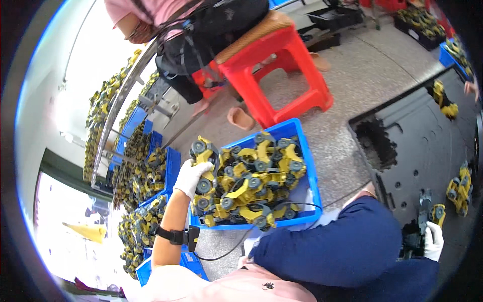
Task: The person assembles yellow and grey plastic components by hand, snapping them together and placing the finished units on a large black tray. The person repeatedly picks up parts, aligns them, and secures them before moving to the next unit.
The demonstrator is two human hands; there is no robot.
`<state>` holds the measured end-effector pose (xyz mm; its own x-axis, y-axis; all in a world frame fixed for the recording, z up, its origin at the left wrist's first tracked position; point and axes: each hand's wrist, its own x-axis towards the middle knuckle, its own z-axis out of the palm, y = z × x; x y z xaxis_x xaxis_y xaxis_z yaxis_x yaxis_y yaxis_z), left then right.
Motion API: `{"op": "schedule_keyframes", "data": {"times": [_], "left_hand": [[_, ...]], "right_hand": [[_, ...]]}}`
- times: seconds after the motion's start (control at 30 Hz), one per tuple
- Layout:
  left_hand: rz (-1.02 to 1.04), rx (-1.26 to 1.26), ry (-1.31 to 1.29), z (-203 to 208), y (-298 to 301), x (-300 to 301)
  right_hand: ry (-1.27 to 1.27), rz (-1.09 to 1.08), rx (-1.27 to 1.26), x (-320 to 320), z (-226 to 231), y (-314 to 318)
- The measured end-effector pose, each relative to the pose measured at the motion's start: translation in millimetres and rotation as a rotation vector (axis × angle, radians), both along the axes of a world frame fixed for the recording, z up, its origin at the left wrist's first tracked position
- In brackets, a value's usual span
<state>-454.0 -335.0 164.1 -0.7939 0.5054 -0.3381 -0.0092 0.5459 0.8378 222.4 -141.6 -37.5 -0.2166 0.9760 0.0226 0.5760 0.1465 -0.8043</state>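
My left hand (pixel 191 176), in a white glove, grips a yellow and grey toy vehicle (pixel 203 151) at the left edge of a blue bin (pixel 308 166) heaped with the same toys. A black band sits on that wrist. My right hand (pixel 432 240), also gloved white, holds a dark grey part (pixel 425 201) next to a yellow toy piece (pixel 438 214) over the black tray (pixel 427 146) at the right. My blue-clad leg lies between the two hands.
Another person sits on a red stool (pixel 282 65) beyond the bin. More blue bins (pixel 151 171) and a shelf of yellow toys (pixel 108 100) stand at the left. Yellow toys (pixel 460 189) rest on the black tray. The floor is grey.
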Motion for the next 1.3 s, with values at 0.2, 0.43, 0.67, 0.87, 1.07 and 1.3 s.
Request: {"op": "schedule_keyframes", "data": {"times": [0.2,0.43,0.67,0.87,1.07,1.3], "left_hand": [[-0.034,-0.29,0.492,-58,-32,-56],[-0.173,-0.759,1.025,-93,3,-72],[-0.553,-0.157,1.359,-71,80,-39],[-1.414,0.249,1.04,-27,254,209],[-1.975,0.344,0.862,-94,386,405],[-1.974,0.376,0.714,-153,401,502]], "right_hand": [[0.072,-0.065,-0.332,27,5,-18],[0.111,-0.249,-0.31,16,40,-59],[-0.15,-0.067,0.026,-18,98,-81],[-0.016,-0.087,-0.15,-18,94,-81],[-0.301,-0.439,0.248,4,61,-60],[-0.468,-0.467,0.269,20,54,-31]]}}
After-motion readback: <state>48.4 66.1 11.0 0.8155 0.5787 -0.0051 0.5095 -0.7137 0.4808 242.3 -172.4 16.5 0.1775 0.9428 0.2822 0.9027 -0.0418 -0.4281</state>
